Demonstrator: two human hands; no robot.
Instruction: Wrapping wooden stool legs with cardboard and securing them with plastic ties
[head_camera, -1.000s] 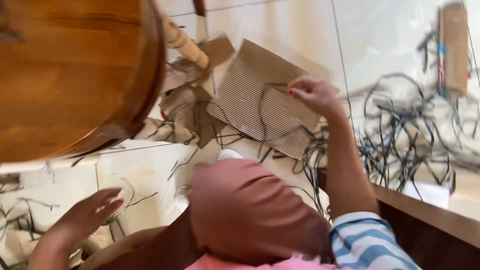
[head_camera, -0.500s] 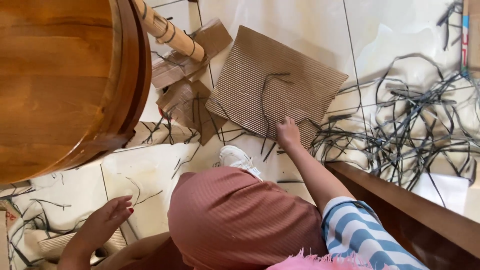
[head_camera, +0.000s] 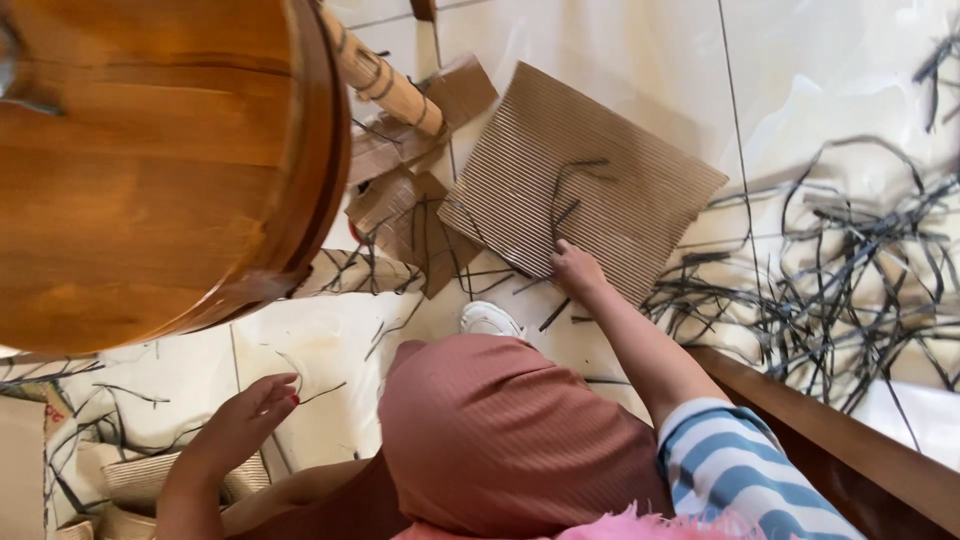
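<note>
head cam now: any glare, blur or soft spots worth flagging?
Head view: strong glare washes out the white floor tiles at upper right; the round wooden tabletop, close to the lens, looks soft and bowed with a bright sheen; the corrugated cardboard sheet and the right hand on its edge are fairly sharp; the left hand is slightly soft, in dimmer light.

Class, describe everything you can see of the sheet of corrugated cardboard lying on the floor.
The corrugated cardboard sheet is brown, roughly square, with fine parallel ridges facing up. It lies flat on the pale tiled floor, turned cornerwise to the tile lines. A dark strip curls across its middle. The right hand rests its fingertips at its near edge. Torn cardboard scraps lie against its left side.
</note>
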